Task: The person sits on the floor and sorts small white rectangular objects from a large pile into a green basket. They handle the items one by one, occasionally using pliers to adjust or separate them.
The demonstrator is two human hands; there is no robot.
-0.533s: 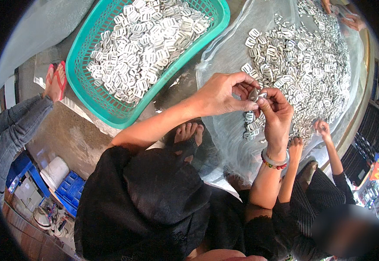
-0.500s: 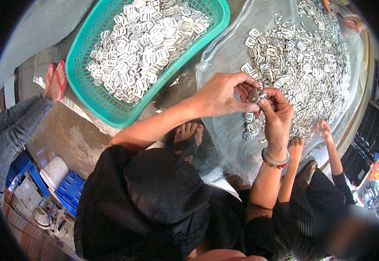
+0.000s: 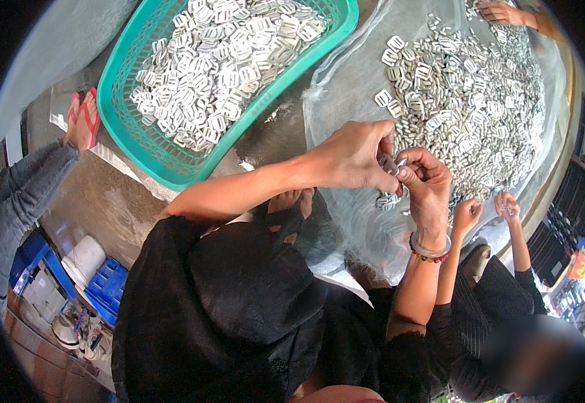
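Hands unmoved; buckle (image 3: 392, 163) mostly hidden by fingers (image 3: 373, 176).

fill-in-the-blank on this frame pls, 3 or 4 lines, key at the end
1. Both hands, left hand and right hand, pinch one small ____ buckle piece between them.
2. The basket full of buckle pieces is ____ in colour.
3. The loose pile lies on a clear ____ sheet.
4. The bracelets sit on the ____ wrist.

Missing words: metal; teal; plastic; right
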